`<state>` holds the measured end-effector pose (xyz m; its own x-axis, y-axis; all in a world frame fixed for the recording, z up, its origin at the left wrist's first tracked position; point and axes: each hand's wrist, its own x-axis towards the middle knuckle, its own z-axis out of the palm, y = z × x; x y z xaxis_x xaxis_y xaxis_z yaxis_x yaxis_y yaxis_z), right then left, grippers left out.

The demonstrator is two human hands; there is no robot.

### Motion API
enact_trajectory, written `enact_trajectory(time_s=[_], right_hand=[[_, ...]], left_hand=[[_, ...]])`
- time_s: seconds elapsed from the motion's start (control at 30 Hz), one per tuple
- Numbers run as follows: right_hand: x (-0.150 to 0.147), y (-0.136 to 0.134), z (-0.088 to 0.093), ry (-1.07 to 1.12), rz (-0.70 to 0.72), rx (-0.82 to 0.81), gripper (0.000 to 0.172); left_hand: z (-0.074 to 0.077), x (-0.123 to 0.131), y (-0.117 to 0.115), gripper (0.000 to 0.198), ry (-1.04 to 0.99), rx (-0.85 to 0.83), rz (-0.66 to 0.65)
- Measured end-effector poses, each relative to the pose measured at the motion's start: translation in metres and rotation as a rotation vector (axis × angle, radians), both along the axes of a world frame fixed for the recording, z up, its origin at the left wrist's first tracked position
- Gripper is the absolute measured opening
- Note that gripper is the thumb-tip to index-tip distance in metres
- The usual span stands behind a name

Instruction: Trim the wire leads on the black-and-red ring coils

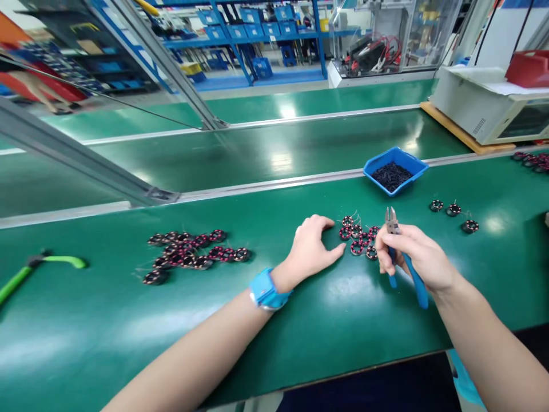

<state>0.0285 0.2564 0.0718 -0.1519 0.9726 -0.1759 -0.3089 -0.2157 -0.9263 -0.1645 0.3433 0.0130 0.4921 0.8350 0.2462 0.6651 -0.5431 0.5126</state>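
My left hand (313, 246), with a blue watch (268, 289) at the wrist, rests over the green table, its thumb and fingers apart and nothing between them. Just right of its fingertips lies a small cluster of wound motor stators (356, 230), black and red rings with thin wire ends sticking up. My right hand (412, 252) holds blue-handled side cutters (415, 280), their jaws pointing up and away from me. The fingers of that hand are beside the cluster's right edge. A larger group of stators (182, 252) lies to the left of my left hand.
A blue bin (395, 170) of small black pieces stands at the table's back edge. Several loose stators (453, 209) lie to the right. Green-handled pliers (40, 260) lie far left. A metal frame post (107, 166) slants across the left, and a beige machine (476, 106) sits back right.
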Motion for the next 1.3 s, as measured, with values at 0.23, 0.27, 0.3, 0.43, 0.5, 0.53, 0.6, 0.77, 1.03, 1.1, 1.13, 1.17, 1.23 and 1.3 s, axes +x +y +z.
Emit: enact_trajectory(time_s=[0.23, 0.27, 0.3, 0.43, 0.5, 0.53, 0.6, 0.77, 1.03, 1.1, 1.13, 1.17, 1.23, 1.3], right_hand=[[-0.003, 0.001, 0.000, -0.074, 0.039, -0.036, 0.023], [-0.004, 0.000, 0.000, -0.094, 0.057, -0.043, 0.023], [-0.005, -0.002, -0.001, -0.119, 0.079, -0.046, 0.023], [-0.017, -0.006, -0.012, -0.273, 0.208, -0.044, 0.022], [-0.026, -0.007, -0.020, -0.360, 0.282, -0.049, 0.020], [-0.031, -0.007, -0.024, -0.397, 0.312, -0.047, 0.019], [-0.038, -0.006, -0.028, -0.460, 0.344, -0.039, 0.017], [-0.047, -0.001, -0.021, -0.598, 0.271, -0.059, 0.016], [-0.072, 0.011, -0.015, -0.677, 0.102, 0.035, 0.021], [-0.072, 0.013, -0.017, -0.714, 0.080, 0.137, 0.015], [-0.070, 0.014, -0.017, -0.733, 0.080, 0.178, 0.015], [-0.066, 0.015, -0.018, -0.746, 0.085, 0.202, 0.016], [-0.056, 0.016, -0.019, -0.756, 0.075, 0.196, 0.019], [-0.047, 0.017, -0.019, -0.733, 0.026, 0.145, 0.022]], left_hand=[[-0.006, 0.012, 0.003, 0.015, -0.195, -0.110, -0.035], [-0.004, 0.006, -0.001, 0.016, -0.264, -0.167, -0.031], [-0.002, 0.001, -0.007, 0.017, -0.356, -0.252, -0.023], [0.004, -0.020, -0.032, 0.025, -0.729, -0.640, 0.069], [0.005, -0.027, -0.042, 0.030, -0.813, -0.709, 0.109], [0.005, -0.029, -0.045, 0.032, -0.838, -0.716, 0.114], [0.005, -0.030, -0.049, 0.034, -0.857, -0.693, 0.100], [0.008, -0.029, -0.049, 0.033, -0.770, -0.565, 0.043], [0.006, -0.033, -0.049, 0.023, -0.623, -0.270, -0.073], [0.007, -0.034, -0.050, 0.022, -0.586, -0.224, -0.082], [0.008, -0.035, -0.050, 0.023, -0.576, -0.218, -0.085], [0.008, -0.036, -0.050, 0.025, -0.569, -0.217, -0.091], [0.009, -0.038, -0.051, 0.026, -0.556, -0.213, -0.107], [0.010, -0.039, -0.051, 0.027, -0.549, -0.194, -0.109]])
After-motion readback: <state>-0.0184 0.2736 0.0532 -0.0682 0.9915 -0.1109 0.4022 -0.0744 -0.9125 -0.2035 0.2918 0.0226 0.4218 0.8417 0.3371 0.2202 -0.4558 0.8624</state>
